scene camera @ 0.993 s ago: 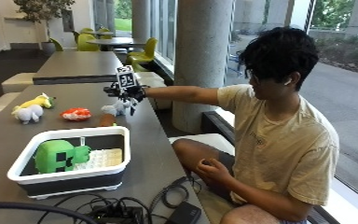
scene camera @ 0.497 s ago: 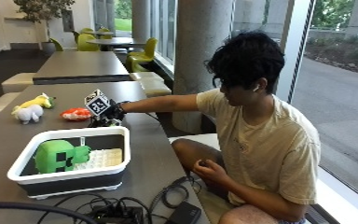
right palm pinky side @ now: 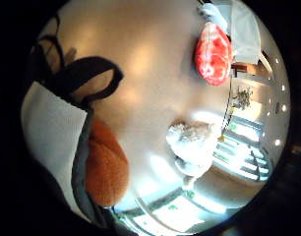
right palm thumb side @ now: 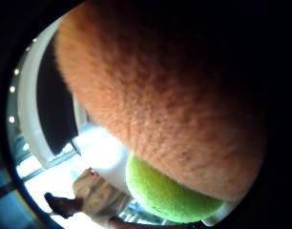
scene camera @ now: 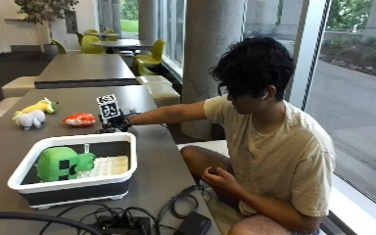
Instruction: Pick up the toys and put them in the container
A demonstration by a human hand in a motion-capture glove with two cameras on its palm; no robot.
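My gloved right hand is down on the grey table, just behind the white and black container. It grips a fuzzy orange toy, which fills the thumb side palm view and shows against the glove; in the outside view the hand hides it. A yellow-green part shows beside the orange. A red toy lies to the hand's left. Further left is a white and yellow plush. A green block-head toy sits in the container.
A pale flat piece lies in the container beside the green toy. Cables and a black device crowd the table's near end. The person's bare left hand rests at their lap. Benches run along the table.
The gloved hand has come down from above the table onto the orange toy and closed around it. The person has leaned further forward.
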